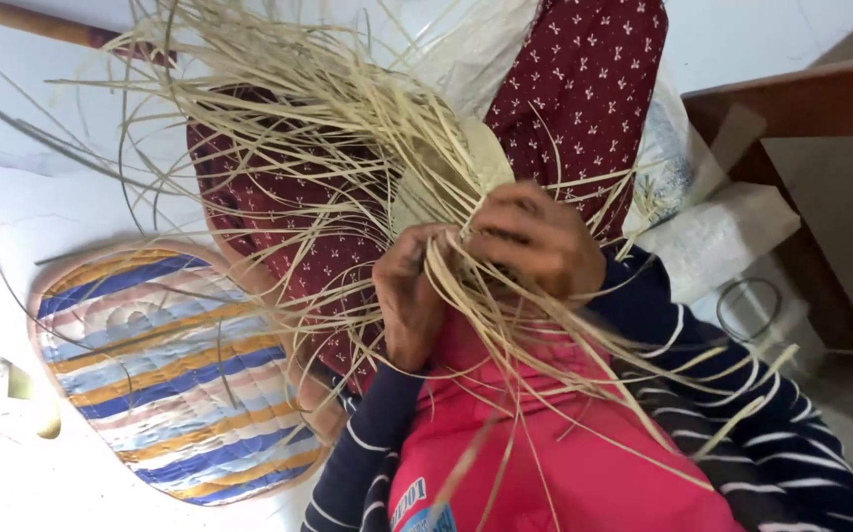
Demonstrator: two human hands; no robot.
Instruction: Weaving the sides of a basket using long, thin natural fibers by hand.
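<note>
From the head view, a bundle of pale straw strips [347, 128] fans up and left from both hands, loose ends trailing down right. The left hand [409, 296] and right hand [535, 241] both grip it at centre. A striped woven mat [165, 374] lies left on the white floor [12, 227].

The left grip [409, 296] and right grip [535, 241] sit side by side at the middle, both in the bundle of pale thin straw strips [347, 128], which fans out over the lap. The striped oval woven mat [160, 374] lies on the floor to the left; white plastic sacks [717, 236] lie right, beside the brown wooden furniture edge [801, 99].
</note>
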